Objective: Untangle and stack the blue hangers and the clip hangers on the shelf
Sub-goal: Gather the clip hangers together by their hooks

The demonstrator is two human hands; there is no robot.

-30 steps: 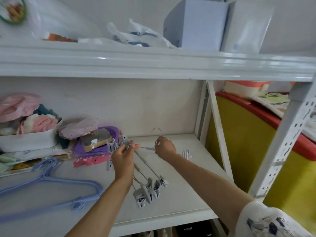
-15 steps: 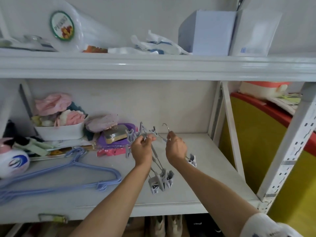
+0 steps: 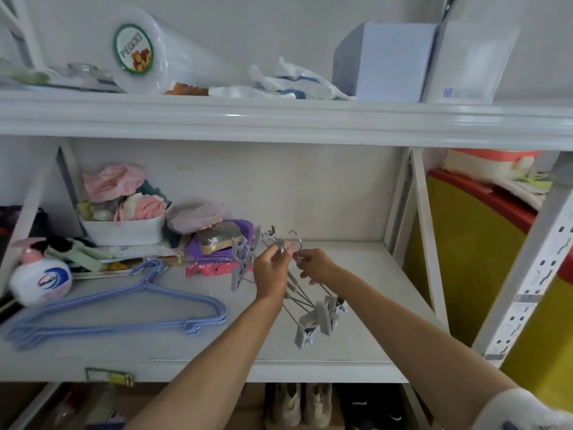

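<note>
Hands drifted right; we're untangling clips [image 3: 313, 318]: left hand [image 3: 271, 270] pinches hooks, right hand [image 3: 316, 265] pinches one hook [image 3: 296, 240]. Next, pull it free.

On the shelf [image 3: 372, 274], the stacked blue hangers [image 3: 130, 308] lie at nine o'clock of the two hands. The left hand [image 3: 271, 268] and right hand [image 3: 316, 265] meet above mid-shelf, pinching the clip hangers [image 3: 313, 311], whose clips trail toward five o'clock and, it seems, hang just clear of the board. A tub of cloths [image 3: 124, 231] sits at ten o'clock against the back wall, a soap bottle [image 3: 40, 280] at far nine o'clock. Boxes [image 3: 384, 60] stand on the upper shelf [image 3: 279, 119] at one o'clock. Shoes [image 3: 300, 405] sit below at six o'clock.
</note>
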